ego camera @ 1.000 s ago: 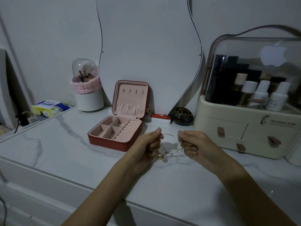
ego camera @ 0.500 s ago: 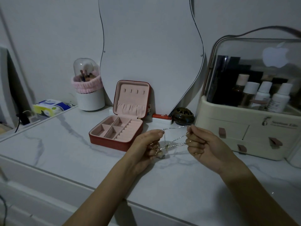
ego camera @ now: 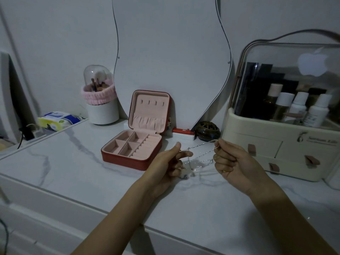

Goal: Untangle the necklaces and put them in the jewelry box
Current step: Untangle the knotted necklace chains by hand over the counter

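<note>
Both hands, left hand (ego camera: 170,162) and right hand (ego camera: 232,162), pinch the thin silver tangled chains (ego camera: 199,153), fingers clamped, stretching them apart to expose knots; the open red jewelry box (ego camera: 131,160) waits at ten o'clock.

two bare forearms in frame, no sleeves, no watch or bracelets at either wrist. left hand (ego camera: 168,163) and right hand (ego camera: 232,163): no gloves. small gold-coloured glint near the right ring finger, at 7 o'clock on the hand, too small to tell whether it's a ring.
</note>
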